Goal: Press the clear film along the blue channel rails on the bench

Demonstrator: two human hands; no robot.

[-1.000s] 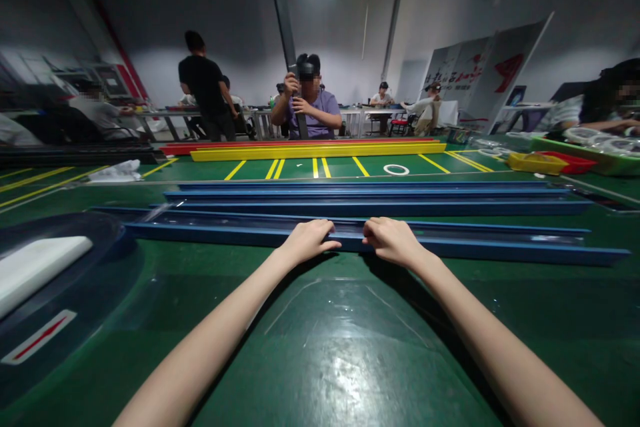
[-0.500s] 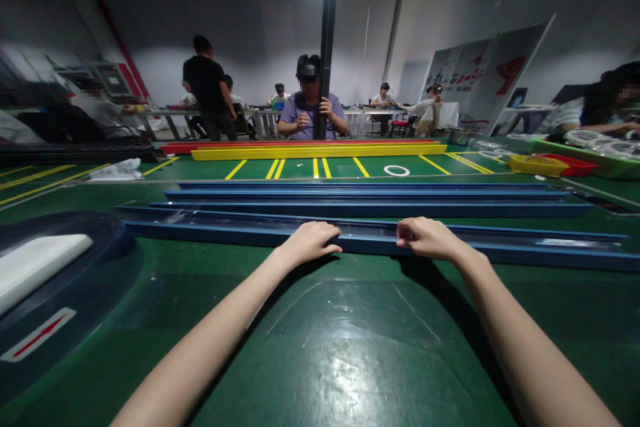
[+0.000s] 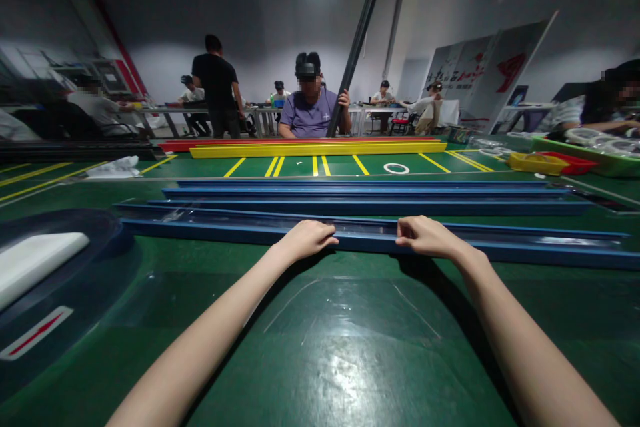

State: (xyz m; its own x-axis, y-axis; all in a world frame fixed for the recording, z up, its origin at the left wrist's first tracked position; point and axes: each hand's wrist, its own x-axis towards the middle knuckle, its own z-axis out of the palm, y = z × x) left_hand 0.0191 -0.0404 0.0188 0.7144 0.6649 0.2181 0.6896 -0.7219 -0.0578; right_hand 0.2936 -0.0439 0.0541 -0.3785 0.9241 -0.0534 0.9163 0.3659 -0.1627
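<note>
A long blue channel rail (image 3: 215, 228) lies across the green table in front of me. My left hand (image 3: 306, 238) rests on its near edge with fingers curled over it. My right hand (image 3: 424, 235) grips the same rail a little further right, fingers closed over the top. Behind it lie further blue rails (image 3: 370, 199), side by side and parallel.
Yellow (image 3: 320, 149) and red rails lie at the table's far side, with a white ring (image 3: 396, 169) near them. A person opposite holds a dark rail (image 3: 357, 40) tilted upward. A dark tray with a white block (image 3: 35, 265) sits at my left. Coloured trays (image 3: 545, 161) stand at right.
My right hand slid rightward along the near blue rail a second ago and has stayed there since. The person opposite tilted the dark rail from upright toward the right.
</note>
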